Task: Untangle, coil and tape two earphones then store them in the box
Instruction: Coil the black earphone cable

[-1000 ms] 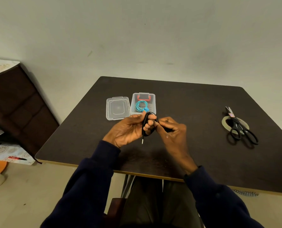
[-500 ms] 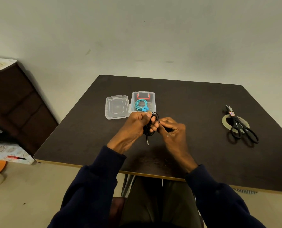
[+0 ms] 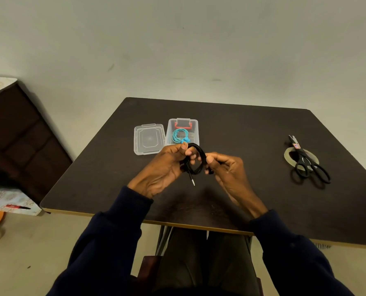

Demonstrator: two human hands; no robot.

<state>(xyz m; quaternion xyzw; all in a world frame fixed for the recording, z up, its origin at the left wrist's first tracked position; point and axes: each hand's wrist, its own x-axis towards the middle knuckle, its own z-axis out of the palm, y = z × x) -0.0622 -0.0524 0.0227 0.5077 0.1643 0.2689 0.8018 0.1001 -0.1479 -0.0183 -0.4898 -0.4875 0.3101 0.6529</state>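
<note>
Above the dark table [image 3: 252, 146], the left hand [image 3: 163, 169] and right hand [image 3: 229, 169] pinch a coiled black earphone [image 3: 197, 160], its plug hanging down. Beyond, the open clear box [image 3: 193, 124] holds a coiled blue earphone [image 3: 179, 135], its lid [image 3: 149, 138] just beside it. Scissors [image 3: 310, 167] rest on a tape roll [image 3: 287, 155] far right.

The lid [image 3: 149, 139] lies just left of the box [image 3: 196, 133], an earphone [image 3: 179, 134] in it; scissors [image 3: 306, 161] rest on tape [image 3: 287, 155] well right

Dim, flat light surrounds me. A soft shadow pools mid-frame on the table [image 3: 242, 129]; frame edges bow.
</note>
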